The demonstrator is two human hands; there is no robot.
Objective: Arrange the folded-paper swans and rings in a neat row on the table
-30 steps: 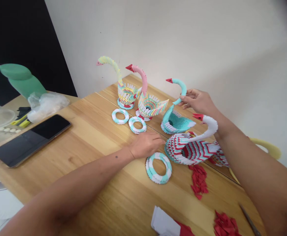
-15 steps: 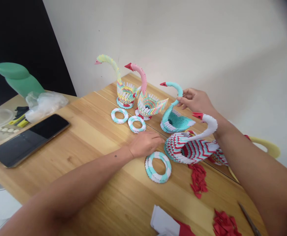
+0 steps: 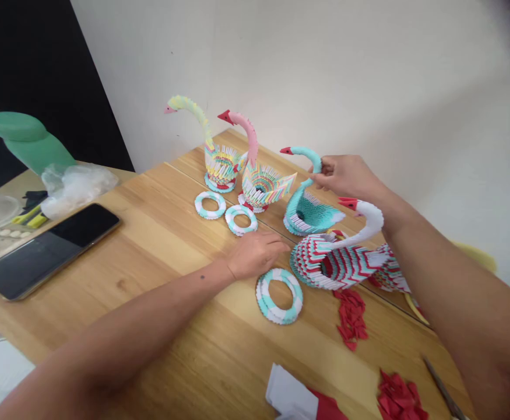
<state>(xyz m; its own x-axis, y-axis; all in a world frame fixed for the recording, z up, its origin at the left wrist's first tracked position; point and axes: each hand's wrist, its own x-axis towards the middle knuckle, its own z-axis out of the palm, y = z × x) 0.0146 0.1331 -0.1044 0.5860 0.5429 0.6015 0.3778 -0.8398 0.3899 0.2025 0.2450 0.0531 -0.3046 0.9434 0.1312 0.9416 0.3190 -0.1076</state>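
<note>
My right hand pinches the curved neck of a teal paper swan from behind, its red beak pointing left. My left hand lies on the table with the fingers curled together; what is under them, if anything, is hidden. Right beside those fingers stands a red, white and teal striped paper swan with a white neck. A teal-and-white paper ring lies just in front of my left hand. Two smaller ones, a left ring and a right ring, lie beyond it.
A yellow-necked swan and a pink-necked swan stand farther back. Red paper pieces, another red pile, white paper and scissors lie nearer. A phone is at left; a wall rises behind.
The whole view has shifted slightly to the left. Both hands keep their places, the right one still on the teal swan's neck.
</note>
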